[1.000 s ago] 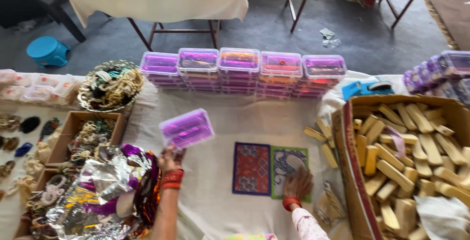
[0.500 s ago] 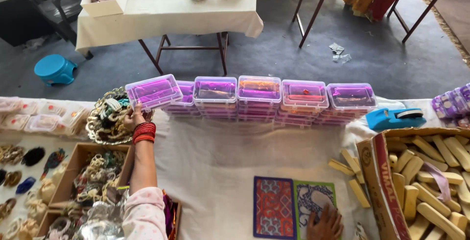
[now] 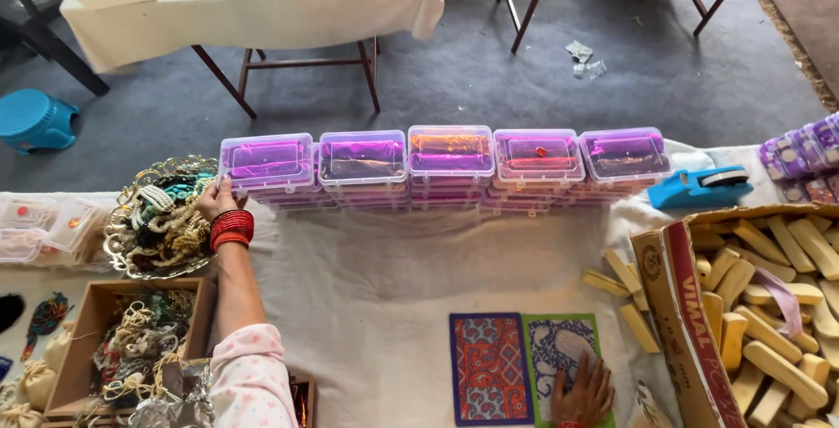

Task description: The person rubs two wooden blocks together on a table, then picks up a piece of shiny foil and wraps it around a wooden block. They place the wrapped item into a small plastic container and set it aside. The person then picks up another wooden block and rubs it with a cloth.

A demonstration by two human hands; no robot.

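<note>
My left hand (image 3: 215,197), with red bangles on the wrist, reaches forward and touches the lower left corner of the leftmost clear plastic box (image 3: 266,162) with purple contents. That box tops the left end of a row of stacked boxes (image 3: 450,166) along the far edge of the white cloth. My right hand (image 3: 584,390) rests flat, fingers spread, on a green patterned card (image 3: 562,356). A blue and red patterned card (image 3: 489,367) lies just left of it.
A metal tray of bangles and jewellery (image 3: 157,217) sits left of my left hand. A cardboard box of jewellery (image 3: 131,341) is near left. A carton of pale wooden blocks (image 3: 769,306) stands right, a blue tape dispenser (image 3: 699,188) behind it. A draped table (image 3: 253,0) stands beyond.
My left hand carried a purple box from mid-table up to the left end of the row and set it on the stack. My right hand stayed on the patterned card.
</note>
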